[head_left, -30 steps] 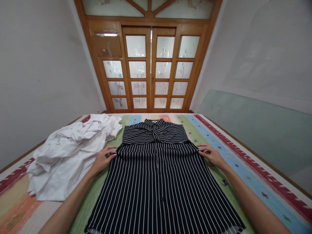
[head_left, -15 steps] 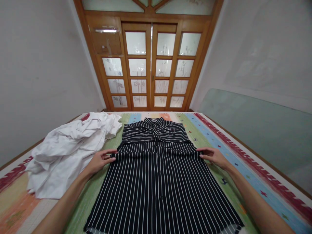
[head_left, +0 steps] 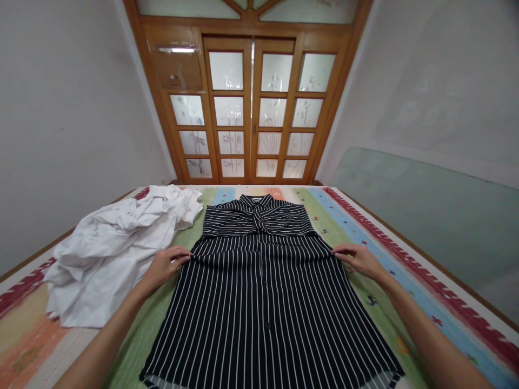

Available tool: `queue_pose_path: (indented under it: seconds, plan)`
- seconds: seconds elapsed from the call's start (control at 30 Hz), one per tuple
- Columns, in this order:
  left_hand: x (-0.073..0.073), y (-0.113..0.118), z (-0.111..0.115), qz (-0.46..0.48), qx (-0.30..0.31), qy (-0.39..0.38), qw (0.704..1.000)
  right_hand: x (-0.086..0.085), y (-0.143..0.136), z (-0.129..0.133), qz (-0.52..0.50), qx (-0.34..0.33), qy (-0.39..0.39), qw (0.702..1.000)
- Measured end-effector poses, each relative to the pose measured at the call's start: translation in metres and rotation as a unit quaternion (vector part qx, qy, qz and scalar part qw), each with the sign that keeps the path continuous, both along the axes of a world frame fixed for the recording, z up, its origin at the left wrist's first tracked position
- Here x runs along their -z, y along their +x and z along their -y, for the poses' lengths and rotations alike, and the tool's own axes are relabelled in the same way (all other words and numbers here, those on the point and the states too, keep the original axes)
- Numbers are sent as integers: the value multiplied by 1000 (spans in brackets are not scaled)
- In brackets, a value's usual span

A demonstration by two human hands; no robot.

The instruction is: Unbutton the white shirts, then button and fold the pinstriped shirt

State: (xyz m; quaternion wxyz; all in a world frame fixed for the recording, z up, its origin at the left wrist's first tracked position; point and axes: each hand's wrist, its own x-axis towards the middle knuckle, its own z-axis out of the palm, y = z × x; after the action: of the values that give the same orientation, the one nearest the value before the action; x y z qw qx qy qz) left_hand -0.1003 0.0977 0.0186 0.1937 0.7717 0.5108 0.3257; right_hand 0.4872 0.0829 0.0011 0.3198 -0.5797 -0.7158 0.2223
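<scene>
A black shirt with white stripes lies flat, its collar away from me and its hem toward me. Both sleeves are folded across the chest, crossing below the collar. My left hand pinches the shirt's left edge at about mid-length. Level with it, my right hand pinches the right edge between thumb and fingers. Between the hands the fabric is drawn taut sideways, with a shallow crease running across just below the folded sleeves.
Crumpled white cloth lies to the left, beside my left forearm. Under everything is a colourful patterned cover in green, blue and red stripes. Walls flank both sides, a pale green panel leans at right, and wooden glazed doors stand beyond.
My fingers have closed onto the shirt's side edges, and both hands have moved slightly outward. The cloth between them is pulled a little wider. The white cloth stays put.
</scene>
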Motion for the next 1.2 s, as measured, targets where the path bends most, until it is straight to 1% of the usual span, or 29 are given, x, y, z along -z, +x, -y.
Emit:
queue_pose_path:
  seconds: [0.1,0.17,0.27,0.37,0.43,0.5,0.57,0.63,0.7,0.8,0.87,0.93,1.0,1.07,1.2]
  plan:
    - [-2,2,0,9,-22,8,1000,-3,-3,-2,34,6,36,999]
    - [-2,2,-1,14,-28,1,1000,-4,-4,-3,57,-19,48,997]
    - [1,1,0,26,-27,-32,999,-2,-4,-5,86,-58,19,994]
    - [5,0,1,61,-30,-74,995,6,-2,-7,86,-53,-16,995]
    - [6,0,3,86,-38,-97,991,11,0,-8,82,-43,-18,996]
    - [8,1,4,99,-47,-109,988,13,-1,-8,95,-41,9,995]
    - [8,2,4,101,-54,-109,988,12,-8,-7,111,-40,56,991]
    - [8,3,4,104,-53,-105,988,8,-25,-4,117,-38,105,987]
    - [8,4,3,107,-53,-104,987,2,-52,-1,114,-48,138,983]
    - [9,4,2,110,-59,-100,987,-1,-103,0,106,-125,155,974]
    - [10,4,3,110,-61,-97,987,1,-134,-3,108,-174,150,967]
    - [11,4,4,111,-62,-97,987,5,-159,-9,112,-198,143,963]
    - [11,4,6,112,-65,-94,987,9,-175,-16,116,-211,127,962]
    - [12,4,8,116,-68,-92,987,11,-185,-21,127,-222,96,962]
    - [12,5,10,126,-67,-102,984,9,-190,-23,158,-260,45,951]
